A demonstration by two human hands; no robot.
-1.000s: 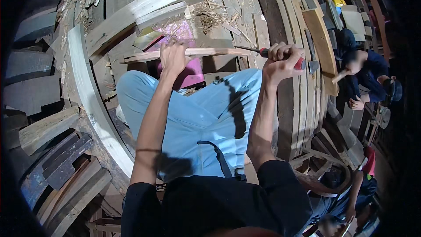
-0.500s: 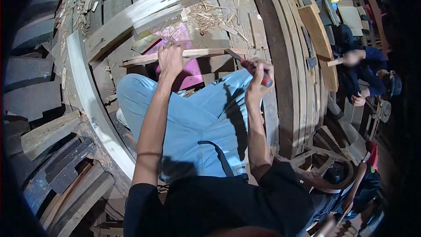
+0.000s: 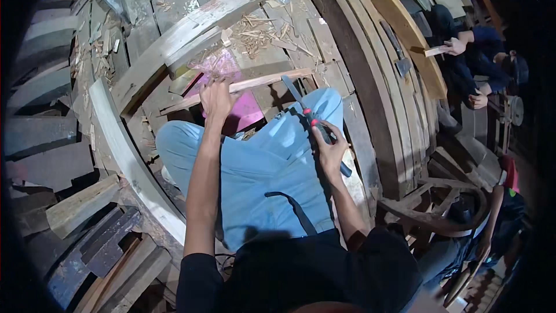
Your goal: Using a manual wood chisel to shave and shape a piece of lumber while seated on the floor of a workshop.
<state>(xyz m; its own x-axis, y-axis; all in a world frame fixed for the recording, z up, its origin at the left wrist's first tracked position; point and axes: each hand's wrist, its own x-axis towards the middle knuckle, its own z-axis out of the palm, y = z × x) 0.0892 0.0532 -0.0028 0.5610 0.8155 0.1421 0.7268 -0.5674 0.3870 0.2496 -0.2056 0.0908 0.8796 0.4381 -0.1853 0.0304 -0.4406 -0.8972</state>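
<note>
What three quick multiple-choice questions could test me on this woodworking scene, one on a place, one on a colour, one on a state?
1. Where does the left hand rest?
A. on the thin wooden strip
B. on the curved pale plank
C. on a knee

2. What colour is the band on the handle of the chisel-like tool?
A. yellow
B. red
C. green

3. How is the right hand?
A. open and empty
B. flat on the floor
C. shut on the tool

Answers: 1 A, its fingers lie over the strip above the pink sheet. 2 B, a red band shows just below the blade. 3 C, the fingers wrap the handle.
</note>
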